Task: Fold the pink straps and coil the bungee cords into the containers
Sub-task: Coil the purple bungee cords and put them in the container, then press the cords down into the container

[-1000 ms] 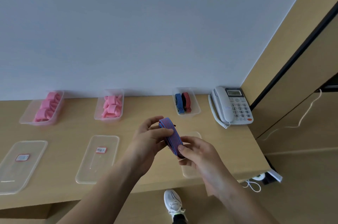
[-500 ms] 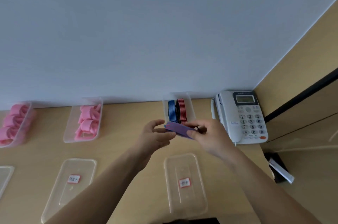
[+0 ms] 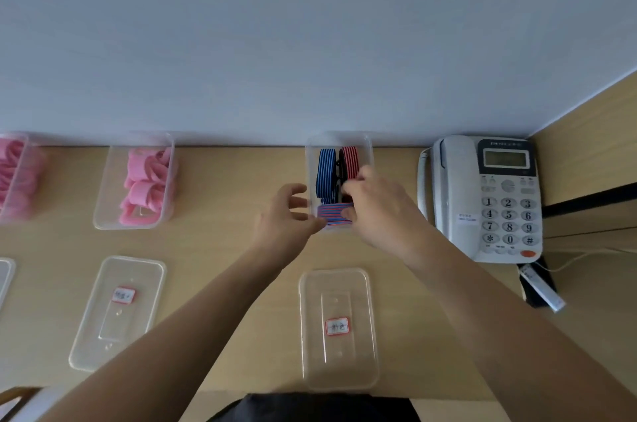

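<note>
Standing by the counter (image 3: 224, 180), I see the right hand (image 3: 375, 204) reaching into the clear tub (image 3: 369, 149) just left of the telephone (image 3: 482, 197). Its grip is narrow, thumb and fingers pinching a blue-and-red striped coil (image 3: 332, 214) that lies crosswise at the tub's near end. Behind the coil, toward the wall, a blue cord (image 3: 325, 170) and a red cord (image 3: 351, 161) sit side by side in the same tub. The left hand (image 3: 286, 214) hovers on the tub's far side from the telephone, grip wide, fingers spread and loosely curved around nothing; whether its thumb touches the coil I cannot tell. Well left of the telephone a second tub (image 3: 103, 201) holds rolled pink straps (image 3: 148, 180), and a third tub (image 3: 34, 180), cut by the frame edge, holds more. Two lids lie flat nearer the person: one lid (image 3: 337, 363) with a red-edged label (image 3: 337, 326) in front of the cord tub, and another lid (image 3: 103, 335) in front of the second tub. Half a second ago both hands held the coil in the air in front of the cord tub; now it is down inside, and the left hand has let go.
</note>
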The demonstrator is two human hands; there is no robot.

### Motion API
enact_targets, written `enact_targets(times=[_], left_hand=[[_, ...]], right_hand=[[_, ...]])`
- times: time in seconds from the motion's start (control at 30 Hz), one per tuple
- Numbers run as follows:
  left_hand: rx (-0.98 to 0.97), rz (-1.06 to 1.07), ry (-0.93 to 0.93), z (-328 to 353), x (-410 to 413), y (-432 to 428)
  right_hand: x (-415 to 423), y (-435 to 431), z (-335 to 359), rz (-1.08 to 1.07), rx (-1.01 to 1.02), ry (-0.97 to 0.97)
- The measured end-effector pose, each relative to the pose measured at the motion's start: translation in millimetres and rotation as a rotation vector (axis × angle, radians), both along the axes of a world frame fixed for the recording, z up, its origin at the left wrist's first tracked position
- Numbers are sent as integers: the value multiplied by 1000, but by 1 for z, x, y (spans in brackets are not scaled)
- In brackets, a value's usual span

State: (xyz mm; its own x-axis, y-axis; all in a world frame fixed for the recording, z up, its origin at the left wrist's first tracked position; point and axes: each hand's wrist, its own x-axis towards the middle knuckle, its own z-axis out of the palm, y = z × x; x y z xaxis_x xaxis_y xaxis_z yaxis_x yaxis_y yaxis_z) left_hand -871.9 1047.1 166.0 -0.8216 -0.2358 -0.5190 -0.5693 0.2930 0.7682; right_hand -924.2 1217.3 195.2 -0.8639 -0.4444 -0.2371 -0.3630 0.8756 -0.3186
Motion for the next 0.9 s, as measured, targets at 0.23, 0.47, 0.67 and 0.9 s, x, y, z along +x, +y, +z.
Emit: enact_targets(times=[0.23, 0.47, 0.67, 0.9], left_hand=[[-76, 3, 18, 1, 6, 3], [-50, 48, 0, 0, 7, 2], [-53, 45, 15, -4, 7, 1], [-27, 12, 37, -6, 9, -1]], right_hand=[[22, 19, -14, -45, -187, 165], [31, 18, -33, -167, -212, 328], [35, 9, -44, -309, -334, 411], [58, 8, -39, -379, -346, 462]])
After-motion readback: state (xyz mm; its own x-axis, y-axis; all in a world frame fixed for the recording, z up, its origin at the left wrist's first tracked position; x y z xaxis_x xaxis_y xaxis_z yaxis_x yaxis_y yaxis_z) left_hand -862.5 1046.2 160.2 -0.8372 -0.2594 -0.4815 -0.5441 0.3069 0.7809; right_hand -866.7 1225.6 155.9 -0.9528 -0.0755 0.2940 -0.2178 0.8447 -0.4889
